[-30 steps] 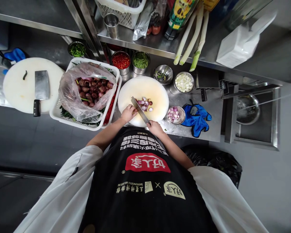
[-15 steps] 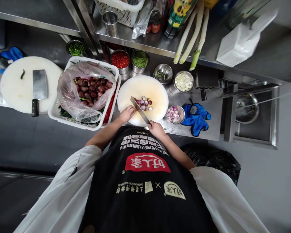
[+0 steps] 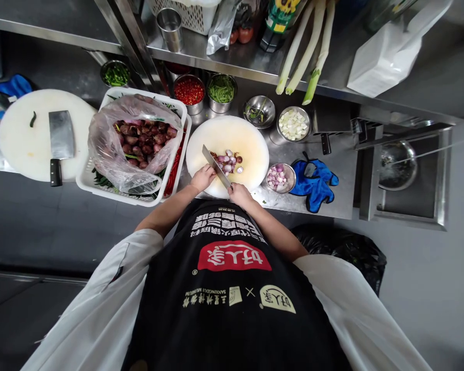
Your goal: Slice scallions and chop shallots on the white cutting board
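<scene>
My right hand (image 3: 239, 195) is closed round the handle of a cleaver (image 3: 216, 166), whose blade slants up and left over the round cutting board (image 3: 251, 139). Beside the blade, on its left, my left hand (image 3: 204, 178) has its fingers curled together at the board's edge; whatever they press on is too small to name. Shallots (image 3: 228, 161), some peeled and some with brown skin, lie in a pile just right of the blade. A steel bowl of peeled shallots (image 3: 279, 178) stands at the board's right edge.
On the left, a white basket (image 3: 139, 200) holds a bag of unpeeled shallots (image 3: 143, 141); another board (image 3: 19, 129) bears a second cleaver (image 3: 62, 135). Behind are bowls of red chillies (image 3: 189, 93) and white pieces (image 3: 293, 123). Blue gloves (image 3: 313, 183) lie right, before a sink (image 3: 413, 203).
My right hand and the cleaver have shifted slightly left relative to the board. My left hand stays near the blade. The whole view has shifted a little.
</scene>
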### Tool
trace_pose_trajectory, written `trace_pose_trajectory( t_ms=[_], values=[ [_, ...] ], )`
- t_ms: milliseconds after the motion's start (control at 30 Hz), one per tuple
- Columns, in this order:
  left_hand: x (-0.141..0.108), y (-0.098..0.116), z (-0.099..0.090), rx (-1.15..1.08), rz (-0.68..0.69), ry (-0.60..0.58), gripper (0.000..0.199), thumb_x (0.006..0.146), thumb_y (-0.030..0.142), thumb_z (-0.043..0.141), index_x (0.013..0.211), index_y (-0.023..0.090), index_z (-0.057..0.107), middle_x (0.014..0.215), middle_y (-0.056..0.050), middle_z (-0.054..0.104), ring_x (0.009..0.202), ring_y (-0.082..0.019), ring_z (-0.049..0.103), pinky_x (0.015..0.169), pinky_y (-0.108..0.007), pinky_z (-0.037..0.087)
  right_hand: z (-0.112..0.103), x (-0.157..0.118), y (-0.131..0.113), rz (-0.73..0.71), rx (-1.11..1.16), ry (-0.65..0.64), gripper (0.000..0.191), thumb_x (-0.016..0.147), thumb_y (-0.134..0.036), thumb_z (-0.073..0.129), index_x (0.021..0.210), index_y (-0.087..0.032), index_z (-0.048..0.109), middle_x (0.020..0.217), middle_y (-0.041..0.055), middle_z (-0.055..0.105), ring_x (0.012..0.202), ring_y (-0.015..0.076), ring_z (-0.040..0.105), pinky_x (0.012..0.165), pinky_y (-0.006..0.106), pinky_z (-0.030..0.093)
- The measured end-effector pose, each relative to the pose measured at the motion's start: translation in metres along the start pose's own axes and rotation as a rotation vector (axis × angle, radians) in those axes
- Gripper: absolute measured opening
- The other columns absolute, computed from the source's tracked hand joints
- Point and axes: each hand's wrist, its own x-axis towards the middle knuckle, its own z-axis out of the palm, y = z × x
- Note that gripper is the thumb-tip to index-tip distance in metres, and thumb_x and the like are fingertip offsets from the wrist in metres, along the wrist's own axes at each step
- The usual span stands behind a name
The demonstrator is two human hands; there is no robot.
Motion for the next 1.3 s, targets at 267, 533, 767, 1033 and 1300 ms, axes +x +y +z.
trace_pose_trajectory(
  t_ms=[267, 533, 767, 1033, 1300],
  values=[
    [-0.022, -0.012, 0.001, -0.05, -0.019, 0.108, 0.019, 0.105, 0.025, 0.062, 0.118, 0.018, 0.073, 0.124, -0.013, 0.072, 0.12, -0.027, 0.068, 0.106, -0.037, 0.056, 0.001, -0.023, 0.026, 0.004, -0.033, -0.036, 0.035, 0.113, -0.036, 0.047, 0.128, -0.015, 0.071, 0.123, 0.0162, 0.079, 0.114, 0.0276, 0.074, 0.091, 0.029, 0.049],
    [-0.015, -0.02, 0.005, -0.003, 0.09, 0.083, 0.023, 0.106, 0.025, 0.06, 0.114, 0.018, 0.081, 0.127, -0.014, 0.072, 0.123, -0.027, 0.067, 0.109, -0.04, 0.056, -0.015, -0.046, 0.018, -0.049, -0.114, 0.0, 0.035, 0.112, -0.036, 0.047, 0.131, -0.018, 0.07, 0.12, 0.0164, 0.08, 0.108, 0.0298, 0.075, 0.089, 0.032, 0.05],
    [-0.015, -0.012, 0.003, 0.007, 0.091, 0.077, 0.025, 0.105, 0.018, 0.059, 0.116, 0.017, 0.082, 0.126, -0.015, 0.074, 0.121, -0.027, 0.069, 0.111, -0.042, 0.057, -0.001, -0.02, 0.009, -0.022, -0.105, -0.053, 0.034, 0.111, -0.03, 0.045, 0.121, -0.014, 0.073, 0.119, 0.0181, 0.079, 0.108, 0.0277, 0.075, 0.086, 0.03, 0.048],
    [-0.041, 0.01, -0.08, 0.007, 0.139, 0.184, 0.025, 0.106, 0.026, 0.058, 0.116, 0.021, 0.08, 0.116, -0.01, 0.077, 0.108, -0.022, 0.073, 0.097, -0.035, 0.059, -0.008, -0.023, 0.043, -0.1, -0.109, 0.057, 0.036, 0.112, -0.037, 0.047, 0.124, -0.017, 0.074, 0.109, 0.0148, 0.082, 0.101, 0.0272, 0.075, 0.079, 0.029, 0.045],
    [-0.05, -0.062, -0.258, 0.266, -0.475, 0.441, 0.042, 0.098, 0.03, 0.055, 0.137, 0.017, 0.068, 0.134, -0.019, 0.071, 0.134, -0.039, 0.06, 0.12, -0.056, 0.041, -0.013, -0.024, 0.069, -0.296, -0.159, -0.03, 0.028, 0.11, -0.037, 0.053, 0.108, -0.021, 0.075, 0.1, 0.0093, 0.08, 0.092, 0.0228, 0.073, 0.076, 0.027, 0.04]
  ],
)
